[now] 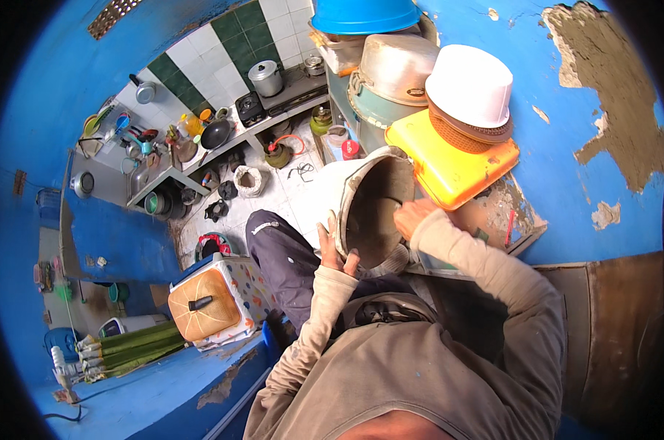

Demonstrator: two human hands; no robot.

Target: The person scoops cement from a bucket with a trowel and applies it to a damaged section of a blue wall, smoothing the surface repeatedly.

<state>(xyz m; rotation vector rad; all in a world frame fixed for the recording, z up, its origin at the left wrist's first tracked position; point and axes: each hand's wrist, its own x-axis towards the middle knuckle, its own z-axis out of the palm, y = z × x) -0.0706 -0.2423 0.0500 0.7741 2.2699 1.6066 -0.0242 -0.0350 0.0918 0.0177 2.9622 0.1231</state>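
Note:
A white bucket [323,192], its inside coated with grey residue, is tipped toward me over my lap, at the edge of the cabinet. My left hand [333,251] grips its near left side, fingers along the outer wall and thumb by the rim. At the bucket's right rim is my right hand [414,218], closed with the fingers curled. Whatever it may hold is hidden. Grey material [372,220] shows in the bucket's lower part.
A yellow plastic container [456,172] lies right of the bucket, with a brown basket [467,132] and white tub [470,84] stacked on it. Large pots [398,66] stand behind. A tiled kitchen counter [222,150] with cookware runs along the far left; a covered box [203,304] sits left.

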